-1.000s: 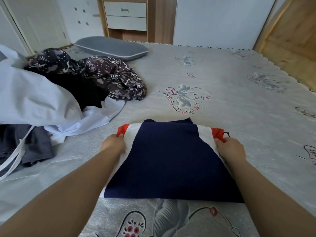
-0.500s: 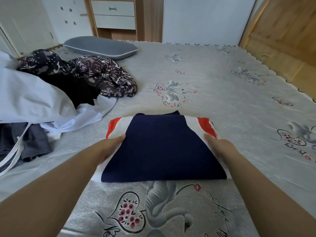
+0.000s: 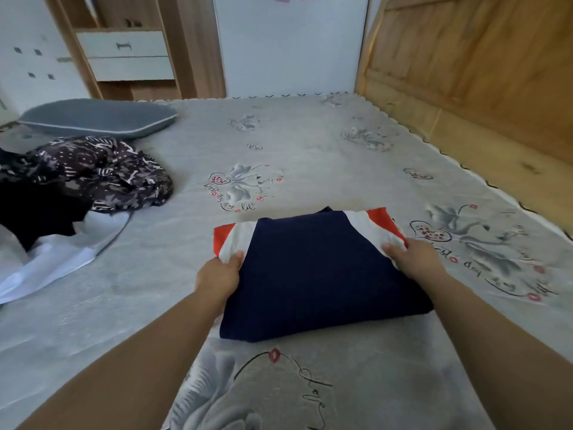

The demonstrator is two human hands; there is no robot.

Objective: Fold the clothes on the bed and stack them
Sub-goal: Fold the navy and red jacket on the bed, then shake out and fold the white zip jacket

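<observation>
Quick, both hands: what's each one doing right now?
Left hand: grips the left edge of the folded navy shirt.
Right hand: grips its right edge.

Both forearms are bare to the left hand (image 3: pixel 218 276) and right hand (image 3: pixel 417 257); no sleeves show.

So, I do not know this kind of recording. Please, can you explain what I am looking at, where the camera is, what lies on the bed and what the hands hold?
There is no machine here. A person wears one camera on the head, looking forward and down, so you see their two bare arms. The left hand and the right hand each grip one side of a folded navy shirt with white and red sleeves, on the grey printed bed cover. At the left lie unfolded clothes: a dark patterned garment, a black one and a white one. A grey pillow lies further back.
</observation>
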